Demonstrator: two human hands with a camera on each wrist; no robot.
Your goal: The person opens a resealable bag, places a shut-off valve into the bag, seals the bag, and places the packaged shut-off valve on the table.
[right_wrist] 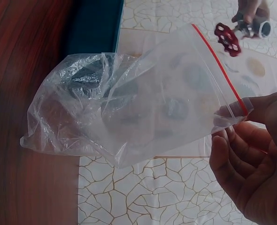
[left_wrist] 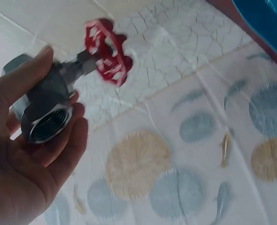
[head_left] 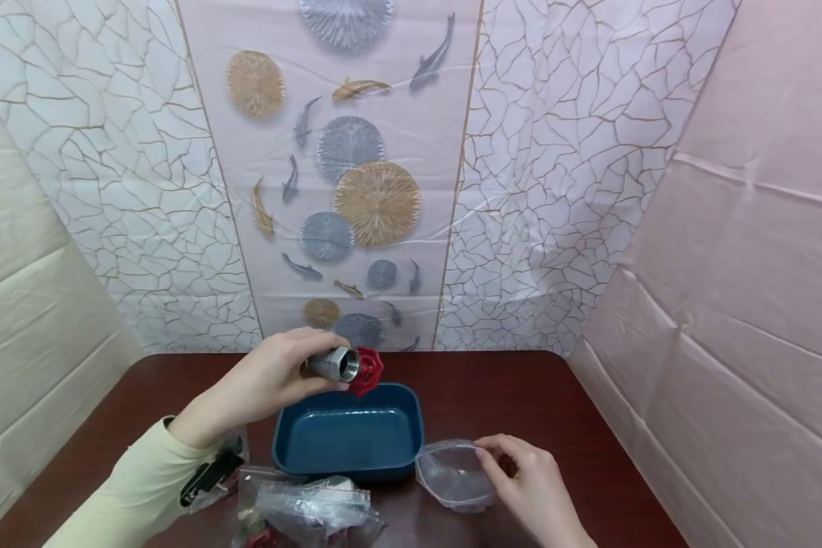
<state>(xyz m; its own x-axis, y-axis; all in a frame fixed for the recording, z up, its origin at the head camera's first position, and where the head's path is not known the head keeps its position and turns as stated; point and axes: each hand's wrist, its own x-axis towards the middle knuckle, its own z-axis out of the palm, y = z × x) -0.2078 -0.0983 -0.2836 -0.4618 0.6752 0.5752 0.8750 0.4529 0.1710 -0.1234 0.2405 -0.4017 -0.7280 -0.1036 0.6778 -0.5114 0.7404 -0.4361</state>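
My left hand (head_left: 277,377) grips a metal gate valve (head_left: 332,364) by its body, above the blue tray (head_left: 348,441). The valve's red handwheel (left_wrist: 108,52) points away from the palm, and a threaded opening (left_wrist: 50,124) shows in the left wrist view. To the tray's right, my right hand (head_left: 527,479) pinches a clear zip bag (right_wrist: 143,103) by a top corner, near its red seal strip (right_wrist: 220,70). No item shows inside this bag. The valve and the bag are apart.
Clear bags with red-wheeled parts (head_left: 308,506) lie on the dark table (head_left: 507,388) in front of the tray. Another bag (head_left: 236,441) lies partly hidden behind the left sleeve. Patterned cloth (head_left: 534,190) hangs behind the table, with plain cloth at both sides.
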